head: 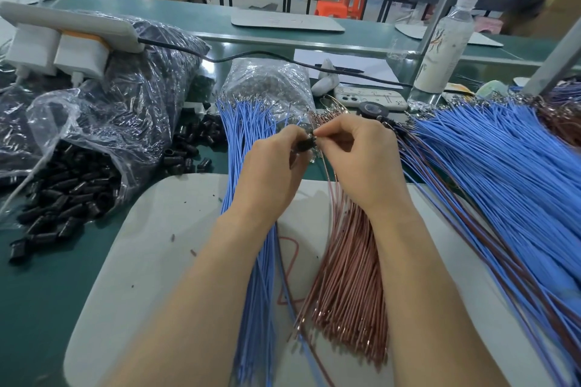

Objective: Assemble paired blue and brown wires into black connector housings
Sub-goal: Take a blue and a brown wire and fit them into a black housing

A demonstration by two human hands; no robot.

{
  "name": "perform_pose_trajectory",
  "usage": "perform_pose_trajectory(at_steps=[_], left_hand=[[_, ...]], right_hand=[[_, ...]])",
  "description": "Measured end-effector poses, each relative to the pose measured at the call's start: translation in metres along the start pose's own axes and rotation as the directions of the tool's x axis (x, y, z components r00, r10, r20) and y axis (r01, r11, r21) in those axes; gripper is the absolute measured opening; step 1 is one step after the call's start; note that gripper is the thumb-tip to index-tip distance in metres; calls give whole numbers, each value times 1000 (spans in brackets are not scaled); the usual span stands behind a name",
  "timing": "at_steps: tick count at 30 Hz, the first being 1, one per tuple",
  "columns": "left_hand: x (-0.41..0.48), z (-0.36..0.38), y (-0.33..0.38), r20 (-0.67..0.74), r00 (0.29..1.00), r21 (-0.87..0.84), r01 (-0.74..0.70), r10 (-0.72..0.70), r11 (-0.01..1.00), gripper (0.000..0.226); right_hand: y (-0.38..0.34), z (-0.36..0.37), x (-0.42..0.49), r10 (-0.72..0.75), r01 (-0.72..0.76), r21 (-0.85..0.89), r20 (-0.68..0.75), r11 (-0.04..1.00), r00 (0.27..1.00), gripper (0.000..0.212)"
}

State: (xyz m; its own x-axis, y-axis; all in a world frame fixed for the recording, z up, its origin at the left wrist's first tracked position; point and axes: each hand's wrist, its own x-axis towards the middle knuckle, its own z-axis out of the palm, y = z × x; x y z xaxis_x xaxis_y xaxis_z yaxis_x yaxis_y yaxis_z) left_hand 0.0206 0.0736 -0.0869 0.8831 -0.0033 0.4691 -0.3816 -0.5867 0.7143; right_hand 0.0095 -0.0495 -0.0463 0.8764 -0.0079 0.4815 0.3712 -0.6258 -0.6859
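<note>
Head view. Left hand (273,163) holds a black housing (305,144) just over the mat's (151,245) far edge, grip curled tight round it. Right hand (358,160) meets it, fingertips pinching a wire (328,174) at the housing's end; colour unclear. Blue wires (248,135) cross the mat left of centre and brown wires (349,261) fan over its middle. Loose housings (63,198) spill from a bag (94,122) on the desk left of the mat. A mixed blue-brown heap (503,160) overlaps its right edge. Bare mat shows on its left part.
</note>
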Motion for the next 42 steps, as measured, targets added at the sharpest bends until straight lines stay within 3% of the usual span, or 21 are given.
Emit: perform_pose_trajectory(at_steps=[6,11,21,23,26,30,33,37,42], left_hand=[[1,-2,-3,-38,999,-15,24,-25,1000,9],[2,-2,-1,-36,998,-109,38,-42,993,11],[1,-3,0,-9,999,-154,48,-50,987,13],[1,-2,0,-3,999,-163,47,-48,986,14],[1,-2,1,12,999,-187,45,-44,981,16],[0,0,2,4,1000,-171,8,-7,985,24],[0,1,3,3,999,-153,40,-40,987,29],[1,-1,0,-19,996,4,89,-88,996,12],[2,0,2,-15,996,-28,93,-93,995,11]], right_hand=[[2,-10,3,97,-86,169,-56,982,994,14],[2,-8,3,187,-183,250,5,951,982,15],[1,-7,2,213,-227,353,80,908,974,18],[0,-7,2,209,-219,322,65,921,976,21],[-2,-1,0,173,-181,144,70,973,982,9],[-5,10,-3,73,-71,-60,34,996,997,20],[-8,12,-3,14,-17,-77,-43,997,999,14],[-11,13,-4,-23,19,-66,-63,998,998,14],[-11,13,-5,-34,31,-64,-44,997,998,13]])
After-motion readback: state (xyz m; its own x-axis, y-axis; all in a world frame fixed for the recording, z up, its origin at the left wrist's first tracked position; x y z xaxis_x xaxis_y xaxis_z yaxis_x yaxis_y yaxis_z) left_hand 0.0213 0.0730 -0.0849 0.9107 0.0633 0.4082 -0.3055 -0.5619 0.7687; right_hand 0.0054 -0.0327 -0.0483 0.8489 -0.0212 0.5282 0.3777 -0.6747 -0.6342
